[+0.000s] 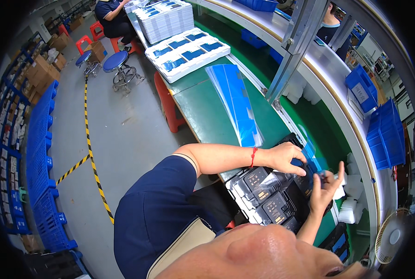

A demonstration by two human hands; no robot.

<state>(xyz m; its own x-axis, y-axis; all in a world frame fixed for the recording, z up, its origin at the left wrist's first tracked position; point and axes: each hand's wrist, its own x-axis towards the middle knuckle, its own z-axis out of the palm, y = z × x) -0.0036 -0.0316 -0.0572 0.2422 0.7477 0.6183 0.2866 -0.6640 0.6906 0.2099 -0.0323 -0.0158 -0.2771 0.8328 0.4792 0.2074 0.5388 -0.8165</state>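
A strip of clear blue film (312, 160) stands tilted between my hands, over the far side of a black tray. My left hand (284, 157), a red cord round its wrist, reaches across from the left with thumb and fingers closed on the strip's edge. On the other side, my right hand (323, 193) pinches the strip's lower end between thumb and finger, another finger stretched out. Beneath them the clear-and-black tray (233, 186) holds several flat black labelled units (275, 207). My head hides part of the tray's near side.
A fanned stack of blue film sheets (235, 100) lies on the green table (193, 107). Beyond it are white trays with blue pieces (186, 51). Blue bins (385, 135) and a fan (393, 237) are at right, beside a metal post (298, 46). Another person (110, 18) sits far left.
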